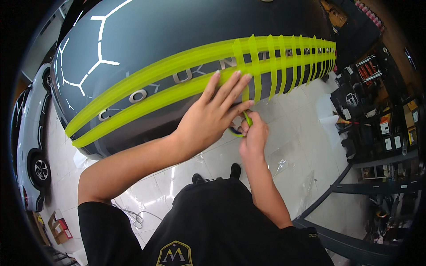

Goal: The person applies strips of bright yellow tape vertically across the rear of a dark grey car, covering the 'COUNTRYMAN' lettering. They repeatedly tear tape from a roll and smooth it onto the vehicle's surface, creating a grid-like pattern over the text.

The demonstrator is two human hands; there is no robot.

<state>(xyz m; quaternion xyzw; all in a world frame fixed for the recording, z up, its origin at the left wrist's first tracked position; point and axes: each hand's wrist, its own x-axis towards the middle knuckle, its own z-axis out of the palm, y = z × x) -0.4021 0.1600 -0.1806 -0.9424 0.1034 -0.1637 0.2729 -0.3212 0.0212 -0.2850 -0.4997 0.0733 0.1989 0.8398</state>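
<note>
A dark, glossy car panel (177, 26) carries a row of raised metal letters (182, 76). Two long bands of yellow-green masking tape (151, 73) run above and below the letters. Several short tape strips (271, 80) cross them from the middle to the right. My left hand (213, 108) lies with outstretched fingers on the lower band, fingertips at the leftmost cross strips. Just below and to the right, my right hand (256, 133) is closed on a tape roll (236, 132), partly hidden by my fingers. A narrow length of tape rises from it toward the panel's lower edge.
A white car (33, 146) stands at the left, with an open cardboard box (58, 227) near it. Dark shelving (381, 177) with boxes and tools lines the right. Clear film (280, 165) and a cable (135, 216) lie on the tiled floor.
</note>
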